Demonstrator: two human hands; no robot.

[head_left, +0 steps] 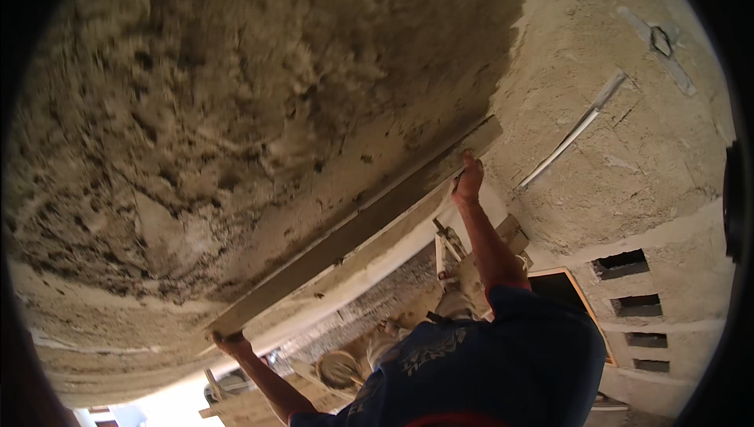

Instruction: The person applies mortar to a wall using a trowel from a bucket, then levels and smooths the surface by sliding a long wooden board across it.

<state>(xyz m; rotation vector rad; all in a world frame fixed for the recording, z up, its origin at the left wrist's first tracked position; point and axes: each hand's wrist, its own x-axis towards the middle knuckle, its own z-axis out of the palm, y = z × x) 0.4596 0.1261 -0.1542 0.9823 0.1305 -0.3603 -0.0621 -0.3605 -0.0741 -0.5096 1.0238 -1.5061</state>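
Note:
A long, flat plasterer's straightedge (338, 242), smeared with mortar, lies slantwise against the plastered surface (259, 74). My left hand (232, 343) is closed around its lower left end. Near the upper right end, my right hand (469, 181) grips it from below with the fingers folded at its edge. Both arms are stretched out. Rough, lumpy wet mortar covers the surface above the straightedge, while a smoother band runs along the tool. The undersides of both hands' grips are partly hidden.
Below me are wooden planks (263, 407) and a round mortar-stained bucket (338, 370). The right-hand wall holds a white conduit (561, 148), several dark rectangular openings (620, 264) and a wood-framed opening (585, 290). A greyish strip with a hole (660, 42) sits higher up.

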